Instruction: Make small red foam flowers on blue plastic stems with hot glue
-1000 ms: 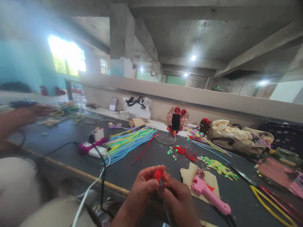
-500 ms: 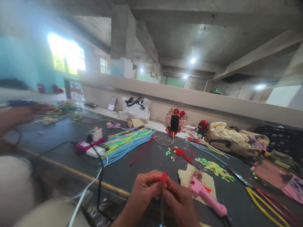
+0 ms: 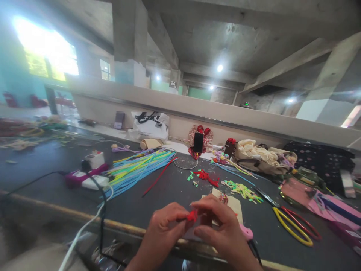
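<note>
Near the table's front edge, my left hand [image 3: 167, 229] pinches a small red fuzzy piece [image 3: 192, 215] between thumb and fingertips. My right hand [image 3: 220, 222] is beside it on the right, its thumb and fingers curved and apart, with the fingertips close to the red piece. Whether they touch it is unclear. Behind my right hand lies a beige cloth [image 3: 235, 205], and the pink handle of a glue gun [image 3: 247, 232] shows partly past the hand. Red scraps [image 3: 207, 177] and pale green-yellow cut pieces [image 3: 242, 191] lie farther back on the dark table.
Blue, green and yellow stems [image 3: 141, 171] lie left of centre, near a power strip [image 3: 94, 180] with cables. Scissors [image 3: 293, 226] with yellow and red handles lie right, by a jar [image 3: 299, 188]. A phone [image 3: 197, 143], white bag [image 3: 150, 126] and cloth bag [image 3: 262, 158] stand behind.
The view has swung right. My right hand has parted from the red piece and its fingers have spread, while my left hand keeps hold. The neighbouring person's arm at the left has mostly left the view.
</note>
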The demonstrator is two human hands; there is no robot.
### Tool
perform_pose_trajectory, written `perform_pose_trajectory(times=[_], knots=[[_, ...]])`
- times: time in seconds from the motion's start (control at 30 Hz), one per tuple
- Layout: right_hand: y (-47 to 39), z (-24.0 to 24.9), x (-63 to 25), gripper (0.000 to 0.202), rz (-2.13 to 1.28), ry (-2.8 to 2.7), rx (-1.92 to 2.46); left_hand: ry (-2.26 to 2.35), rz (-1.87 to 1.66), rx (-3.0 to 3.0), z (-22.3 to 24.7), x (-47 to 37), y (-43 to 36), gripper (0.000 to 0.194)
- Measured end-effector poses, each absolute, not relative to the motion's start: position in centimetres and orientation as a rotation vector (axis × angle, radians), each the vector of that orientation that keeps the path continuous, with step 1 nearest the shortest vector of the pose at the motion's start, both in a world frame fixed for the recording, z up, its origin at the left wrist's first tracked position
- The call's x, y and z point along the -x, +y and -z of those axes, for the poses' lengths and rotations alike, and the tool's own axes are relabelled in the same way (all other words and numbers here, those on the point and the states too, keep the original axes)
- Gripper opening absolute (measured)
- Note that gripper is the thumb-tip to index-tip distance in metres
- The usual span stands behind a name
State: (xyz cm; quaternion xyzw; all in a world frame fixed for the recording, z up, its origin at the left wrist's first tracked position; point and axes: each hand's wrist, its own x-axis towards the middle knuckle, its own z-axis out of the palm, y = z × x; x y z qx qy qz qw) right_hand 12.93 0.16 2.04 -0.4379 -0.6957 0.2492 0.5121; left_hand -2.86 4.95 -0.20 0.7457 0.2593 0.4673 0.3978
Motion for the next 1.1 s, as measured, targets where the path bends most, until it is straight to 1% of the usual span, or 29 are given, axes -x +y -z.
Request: perform_pose_trajectory(times=[0.37,0.97,1.1], knots=[[0.8,-1.3,-12.3,0.017,-0.564,-1.641,1.037,0.681,-1.194,-1.965,0.2,2.6,4.9,0.016],[1.4,-0.5,-12.1,0.012,-0.572,-1.642,1.053,0.788,-1.149,-2.007,0.4,2.6,5.0,0.014],[1.5,-0.4,-11.9,0.012,-0.529,-1.652,1.099,0.797,-1.160,-1.998,0.3,2.5,5.0,0.016]])
